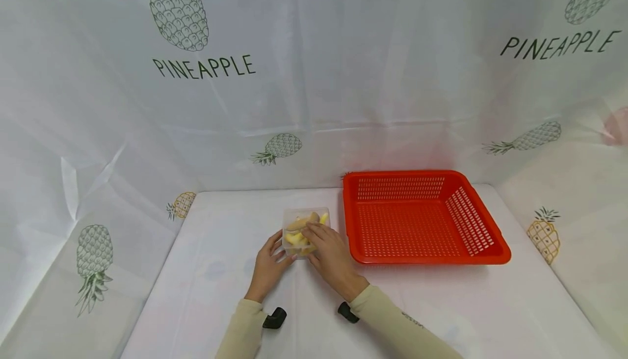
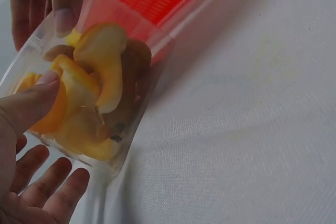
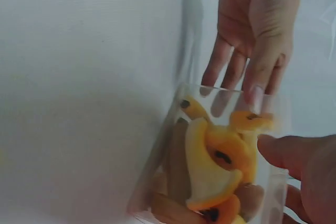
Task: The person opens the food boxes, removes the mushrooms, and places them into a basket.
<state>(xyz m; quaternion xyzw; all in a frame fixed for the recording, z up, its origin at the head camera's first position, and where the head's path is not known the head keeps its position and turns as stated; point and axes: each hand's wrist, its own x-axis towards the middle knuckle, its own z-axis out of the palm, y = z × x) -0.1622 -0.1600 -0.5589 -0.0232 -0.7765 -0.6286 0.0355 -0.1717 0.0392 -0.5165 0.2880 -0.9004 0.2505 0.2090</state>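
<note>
A clear plastic box (image 1: 287, 217) stands on the white-covered table, filled with small yellow and brown banana-shaped pieces (image 3: 210, 177), some with black marks. My left hand (image 1: 269, 266) grips the box at its left near side, with the thumb on one face and the fingers spread along another in the left wrist view. From the right, my right hand (image 1: 336, 255) holds the box. In the head view its fingers reach across the top, over the pieces, and hide part of them.
A red perforated plastic basket (image 1: 427, 260) sits to the right of the box, at the back of the table (image 1: 221, 239). Pineapple-printed white sheeting (image 1: 304, 92) hangs behind and on both sides. Black wrist-worn parts (image 1: 275, 318) show below the hands.
</note>
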